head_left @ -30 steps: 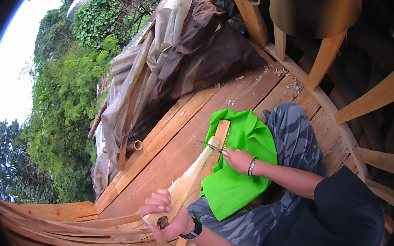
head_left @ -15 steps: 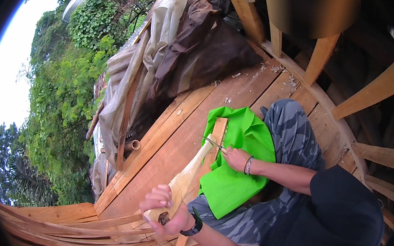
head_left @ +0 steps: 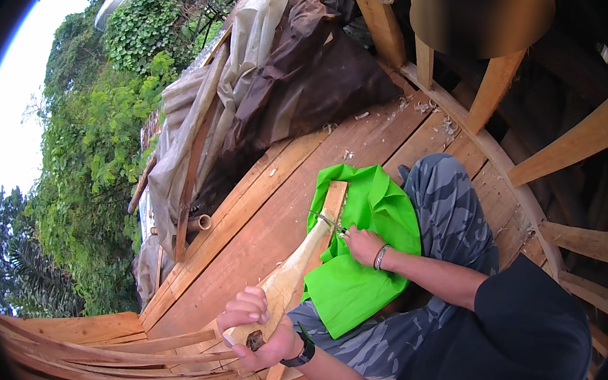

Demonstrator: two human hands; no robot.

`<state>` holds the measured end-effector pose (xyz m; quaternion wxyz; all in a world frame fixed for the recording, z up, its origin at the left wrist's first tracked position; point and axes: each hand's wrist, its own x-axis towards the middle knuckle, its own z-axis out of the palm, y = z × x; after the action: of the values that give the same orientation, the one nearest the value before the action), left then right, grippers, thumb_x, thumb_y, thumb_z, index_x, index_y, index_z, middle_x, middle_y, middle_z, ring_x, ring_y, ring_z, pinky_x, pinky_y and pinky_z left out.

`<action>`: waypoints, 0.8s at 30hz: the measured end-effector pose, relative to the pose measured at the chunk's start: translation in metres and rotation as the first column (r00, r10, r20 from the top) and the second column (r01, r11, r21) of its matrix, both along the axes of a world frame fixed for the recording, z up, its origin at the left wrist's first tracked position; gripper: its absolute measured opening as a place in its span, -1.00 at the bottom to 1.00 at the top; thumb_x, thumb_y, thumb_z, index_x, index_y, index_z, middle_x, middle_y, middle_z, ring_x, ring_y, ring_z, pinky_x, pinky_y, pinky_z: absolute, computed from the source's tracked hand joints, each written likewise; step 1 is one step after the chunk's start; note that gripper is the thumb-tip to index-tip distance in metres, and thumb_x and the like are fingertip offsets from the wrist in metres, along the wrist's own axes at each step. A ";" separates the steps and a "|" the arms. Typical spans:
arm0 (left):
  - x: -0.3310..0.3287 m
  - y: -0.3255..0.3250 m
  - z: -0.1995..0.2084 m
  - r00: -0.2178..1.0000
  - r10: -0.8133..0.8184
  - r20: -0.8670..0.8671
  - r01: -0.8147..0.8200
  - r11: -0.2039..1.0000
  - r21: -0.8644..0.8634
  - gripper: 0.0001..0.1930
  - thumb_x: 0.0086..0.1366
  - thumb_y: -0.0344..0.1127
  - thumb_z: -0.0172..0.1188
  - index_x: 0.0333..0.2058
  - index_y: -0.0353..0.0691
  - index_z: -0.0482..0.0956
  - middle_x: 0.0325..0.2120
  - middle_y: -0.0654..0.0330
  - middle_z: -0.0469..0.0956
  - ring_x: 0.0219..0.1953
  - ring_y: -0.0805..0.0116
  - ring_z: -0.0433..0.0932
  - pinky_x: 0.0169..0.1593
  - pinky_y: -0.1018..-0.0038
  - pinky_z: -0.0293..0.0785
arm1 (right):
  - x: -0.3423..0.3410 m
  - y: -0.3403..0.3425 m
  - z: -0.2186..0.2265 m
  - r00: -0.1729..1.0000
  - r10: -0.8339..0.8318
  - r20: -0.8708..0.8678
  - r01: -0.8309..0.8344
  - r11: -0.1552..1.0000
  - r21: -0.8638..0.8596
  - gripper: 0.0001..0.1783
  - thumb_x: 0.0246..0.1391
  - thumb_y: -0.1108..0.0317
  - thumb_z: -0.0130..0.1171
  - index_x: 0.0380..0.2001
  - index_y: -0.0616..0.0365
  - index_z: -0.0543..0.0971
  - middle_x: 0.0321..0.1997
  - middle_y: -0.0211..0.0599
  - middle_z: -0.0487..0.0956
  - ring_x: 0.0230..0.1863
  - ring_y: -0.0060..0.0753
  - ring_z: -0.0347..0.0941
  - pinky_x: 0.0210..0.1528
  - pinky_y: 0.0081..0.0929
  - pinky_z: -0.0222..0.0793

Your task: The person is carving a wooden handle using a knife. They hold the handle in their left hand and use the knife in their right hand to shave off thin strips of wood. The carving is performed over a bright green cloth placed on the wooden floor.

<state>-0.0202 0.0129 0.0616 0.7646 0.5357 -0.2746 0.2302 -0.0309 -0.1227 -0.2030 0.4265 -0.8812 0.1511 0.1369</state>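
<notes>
My left hand (head_left: 281, 340) is wrapped around the broad end of a long, pale carved wooden piece (head_left: 292, 268), which has a dark rough patch on that end. Its narrow end slants away to the right and meets a flat wooden board (head_left: 335, 193). In my right hand (head_left: 364, 245) is a knife (head_left: 329, 222), its thin blade lying across the narrow end; the fingers cover most of its handle. A bright green cloth (head_left: 384, 212) drapes over my lap, partly beneath the board.
Curly shavings (head_left: 449, 126) are scattered on the plank floor (head_left: 251, 248). Bent wooden strips (head_left: 117, 362) lie at the lower left. A brown tarp (head_left: 317, 82) covers something at the back. Upright wooden slats (head_left: 571, 140) line the right side.
The knife blade has turned and sits slightly lower across the narrow end. The left hand keeps its hold, and the whole view has shifted slightly.
</notes>
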 end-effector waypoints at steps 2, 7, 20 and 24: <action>0.001 0.004 -0.002 1.000 -0.012 -0.006 0.012 1.000 0.008 -0.60 0.23 0.05 -0.15 -0.54 -0.20 0.25 -0.70 0.29 0.14 -0.67 0.50 0.10 -0.48 0.50 0.06 | 0.004 -0.007 -0.008 1.000 -0.012 0.001 0.012 0.997 0.072 -0.54 0.25 0.05 -0.16 -0.25 0.31 0.45 -0.36 0.17 0.57 -0.30 0.20 0.54 -0.20 0.03 0.44; 0.003 0.005 -0.003 1.000 -0.023 -0.011 0.023 1.000 0.015 -0.61 0.22 0.03 -0.16 -0.53 -0.20 0.26 -0.71 0.29 0.13 -0.67 0.50 0.10 -0.48 0.50 0.06 | 0.010 -0.011 -0.020 0.999 -0.016 -0.041 0.027 0.961 0.276 -0.45 0.23 -0.05 -0.14 -0.38 0.31 0.50 -0.44 0.15 0.56 -0.42 0.12 0.54 -0.31 -0.04 0.43; -0.003 0.024 -0.012 0.999 0.038 0.022 -0.037 0.997 -0.071 -0.59 0.24 0.01 -0.15 -0.53 -0.26 0.26 -0.72 0.25 0.19 -0.68 0.48 0.12 -0.51 0.49 0.06 | -0.009 0.013 0.064 0.948 0.134 0.288 -0.156 0.986 0.054 -0.50 0.28 0.02 -0.20 -0.32 0.35 0.41 -0.54 0.12 0.54 -0.49 0.16 0.51 -0.42 -0.01 0.42; 0.002 0.002 -0.006 0.999 -0.018 0.039 0.021 0.997 -0.080 -0.60 0.25 0.01 -0.16 -0.53 -0.25 0.25 -0.72 0.25 0.18 -0.68 0.49 0.11 -0.51 0.50 0.06 | 0.013 -0.022 0.001 0.958 0.111 0.265 -0.079 0.989 -0.128 -0.50 0.28 0.03 -0.21 -0.32 0.34 0.42 -0.52 0.11 0.55 -0.46 0.19 0.51 -0.37 0.06 0.42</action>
<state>-0.0182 0.0151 0.0553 0.7824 0.4973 -0.2848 0.2439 -0.0175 -0.1443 -0.2018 0.3841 -0.9212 0.0566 0.0264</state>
